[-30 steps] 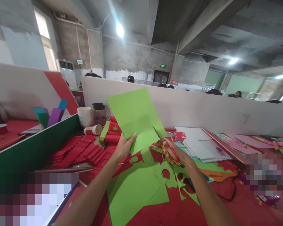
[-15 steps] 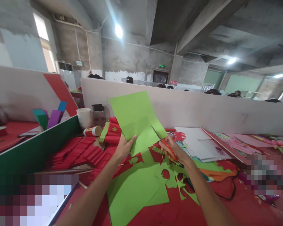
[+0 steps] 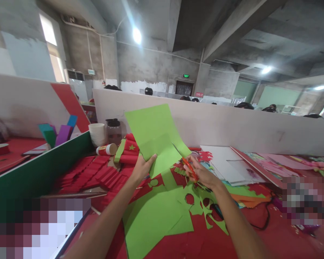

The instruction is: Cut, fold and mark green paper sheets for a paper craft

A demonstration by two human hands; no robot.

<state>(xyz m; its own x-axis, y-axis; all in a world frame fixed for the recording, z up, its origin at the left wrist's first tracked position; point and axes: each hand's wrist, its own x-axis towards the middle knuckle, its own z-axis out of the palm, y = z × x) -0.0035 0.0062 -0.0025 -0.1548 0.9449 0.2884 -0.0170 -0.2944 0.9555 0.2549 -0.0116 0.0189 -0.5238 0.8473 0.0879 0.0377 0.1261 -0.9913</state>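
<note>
A sheet of green paper (image 3: 152, 126) is held up in front of me, its lower left edge pinched by my left hand (image 3: 144, 167). My right hand (image 3: 198, 169) grips orange-handled scissors (image 3: 189, 167), whose blades point up and left at the sheet's right part, along a cut there. Below the hands, more green paper (image 3: 153, 219) lies on the red table. Green scraps with round holes (image 3: 197, 207) lie beside it, under my right forearm.
Folded red paper strips (image 3: 89, 174) lie at left by a green divider (image 3: 40, 162). Behind them stand white paper cups (image 3: 96, 133) and a dark-lidded jar (image 3: 113, 131). White boards (image 3: 221, 162) and coloured paper lie at right. A white partition (image 3: 245, 126) runs across the back.
The scissors have turned slightly in my right hand and their blades look closer together. My left hand and the green sheet stay almost where they were.
</note>
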